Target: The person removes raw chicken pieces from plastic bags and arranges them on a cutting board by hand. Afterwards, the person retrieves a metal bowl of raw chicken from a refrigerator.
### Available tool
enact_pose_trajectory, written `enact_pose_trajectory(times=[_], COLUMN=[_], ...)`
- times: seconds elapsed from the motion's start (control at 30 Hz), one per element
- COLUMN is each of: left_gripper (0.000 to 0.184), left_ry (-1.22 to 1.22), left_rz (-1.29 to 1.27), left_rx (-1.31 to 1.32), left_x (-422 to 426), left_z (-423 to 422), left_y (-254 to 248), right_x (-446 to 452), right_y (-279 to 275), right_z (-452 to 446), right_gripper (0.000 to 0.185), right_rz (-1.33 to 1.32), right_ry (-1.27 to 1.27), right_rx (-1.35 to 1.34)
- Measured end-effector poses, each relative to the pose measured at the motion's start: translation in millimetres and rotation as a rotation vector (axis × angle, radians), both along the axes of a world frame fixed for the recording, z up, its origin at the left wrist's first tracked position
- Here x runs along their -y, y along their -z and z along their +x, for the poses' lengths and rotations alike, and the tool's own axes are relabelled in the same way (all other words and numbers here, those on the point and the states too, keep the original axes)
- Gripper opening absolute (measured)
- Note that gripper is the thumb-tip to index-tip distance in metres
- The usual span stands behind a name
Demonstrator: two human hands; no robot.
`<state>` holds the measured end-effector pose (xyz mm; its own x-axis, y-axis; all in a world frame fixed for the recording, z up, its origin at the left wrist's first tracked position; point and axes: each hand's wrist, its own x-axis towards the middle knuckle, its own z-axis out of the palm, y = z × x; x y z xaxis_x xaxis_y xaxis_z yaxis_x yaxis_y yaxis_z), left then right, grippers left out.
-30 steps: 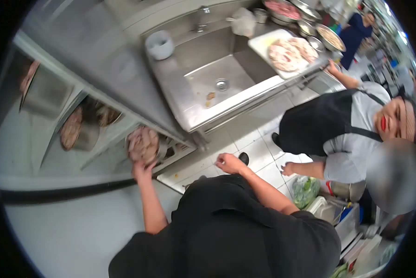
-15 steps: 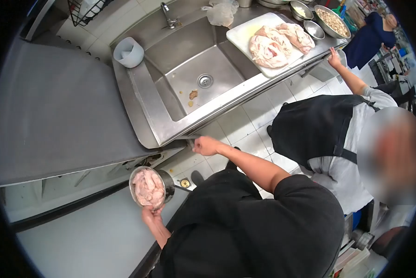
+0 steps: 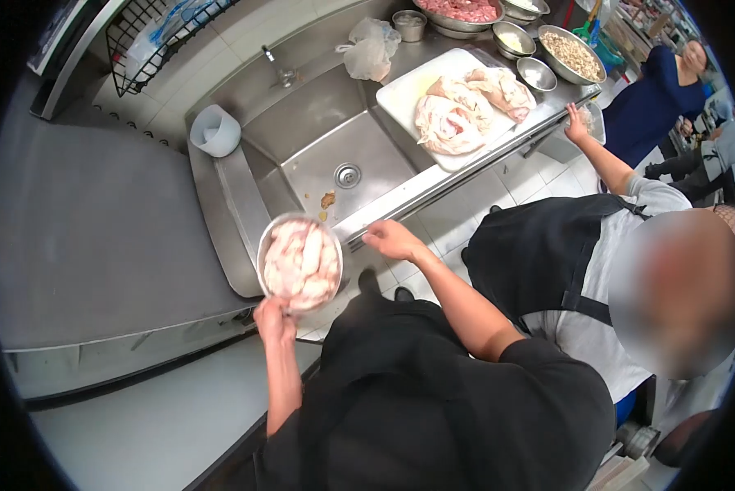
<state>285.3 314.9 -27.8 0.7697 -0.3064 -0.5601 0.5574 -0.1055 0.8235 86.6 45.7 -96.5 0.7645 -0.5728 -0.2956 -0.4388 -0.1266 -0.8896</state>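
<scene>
My left hand (image 3: 276,317) is closed on the rim of a round metal bowl (image 3: 340,260), at the bowl's near side. Pale pink pieces of raw meat (image 3: 304,260), perhaps chicken, fill it. The bowl is held up in front of the sink's near left corner. Close by to the right, my right hand (image 3: 390,240) is beside the front edge of the sink (image 3: 302,131). Its fingers are loosely bent and apart, with nothing visible in them. Some food scraps (image 3: 327,200) lie near the drain.
A white cutting board (image 3: 400,94) with large raw poultry pieces (image 3: 457,114) lies right of the sink. Several metal bowls (image 3: 572,56) stand behind it. A co-worker in a dark apron (image 3: 539,254) stands close on my right. A grey counter (image 3: 97,229) is on the left.
My left hand has raised the bowl of meat and brought it up and right, toward the sink. My right hand has come away from a grey part under the sink's edge, slightly right.
</scene>
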Motion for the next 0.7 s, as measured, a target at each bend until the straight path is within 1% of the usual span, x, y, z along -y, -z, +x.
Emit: enact_pose_trajectory(times=[0.03, 0.07, 0.1, 0.13, 0.17, 0.2, 0.27, 0.3, 0.33, 0.4, 0.43, 0.5, 0.53, 0.6, 0.63, 0.7], left_gripper=[0.013, 0.013, 0.015, 0.015, 0.017, 0.018, 0.014, 0.014, 0.013, 0.012, 0.012, 0.018, 0.018, 0.033, 0.033, 0.03], left_ry=[-0.011, 0.047, 0.115, 0.094, 0.19, 0.199, 0.207, 0.276, 0.291, 0.317, 0.337, 0.398, 0.409, 0.584, 0.587, 0.776], left_rz=[0.009, -0.033, -0.04, -0.088, -0.033, -0.114, -0.155, -0.121, -0.141, -0.19, -0.199, -0.241, -0.237, -0.168, -0.149, -0.094], left_rx=[0.036, 0.028, 0.045, 0.031, 0.06, 0.023, 0.084, 0.079, 0.09, 0.077, 0.056, 0.094, 0.075, 0.06, 0.041, 0.175], left_x=[43.0, 66.2, 102.5, 138.7, 166.6, 204.2, 271.2, 302.8, 334.1, 390.1, 417.0, 463.1, 487.0, 523.3, 530.6, 551.5], left_z=[-8.7, 9.4, 5.8, 10.4, 26.2, 19.1, 24.0, 29.6, 31.3, 31.1, 30.1, 34.5, 44.1, 62.4, 60.9, 60.5], left_y=[-23.4, 1.2, -15.6, -8.5, 7.8, -5.6, 7.0, 10.3, 14.2, 12.9, 11.5, 12.8, 20.6, 42.9, 40.4, 13.4], right_x=[6.7, 13.1, 20.0, 27.1, 33.0, 42.1, 54.1, 59.5, 67.8, 83.9, 89.6, 104.4, 111.4, 125.3, 128.6, 143.9], right_y=[0.5, -1.1, -3.7, -4.3, -0.2, -0.7, -4.5, -4.7, -5.6, -12.0, -14.3, -43.2, -55.5, -63.1, -63.8, -68.9], right_z=[-8.2, -15.9, -23.9, -31.9, -39.7, -46.9, -58.6, -64.3, -69.3, -83.2, -89.8, -94.1, -95.1, -98.0, -98.0, -92.5], right_gripper=[0.039, 0.039, 0.039, 0.039, 0.039, 0.039, 0.039, 0.04, 0.04, 0.041, 0.041, 0.04, 0.04, 0.036, 0.035, 0.033], right_rz=[0.008, 0.003, 0.026, 0.05, 0.015, 0.013, 0.037, 0.014, 0.014, 0.027, 0.013, 0.04, 0.075, -0.012, -0.014, -0.013], right_ry=[0.049, 0.058, 0.103, 0.151, 0.171, 0.178, 0.258, 0.306, 0.328, 0.329, 0.373, 0.441, 0.483, 0.483, 0.507, 0.532], right_rx=[0.009, 0.006, 0.007, 0.006, 0.012, 0.004, -0.07, -0.065, -0.074, -0.163, -0.172, -0.208, -0.228, -0.279, -0.253, -0.225])
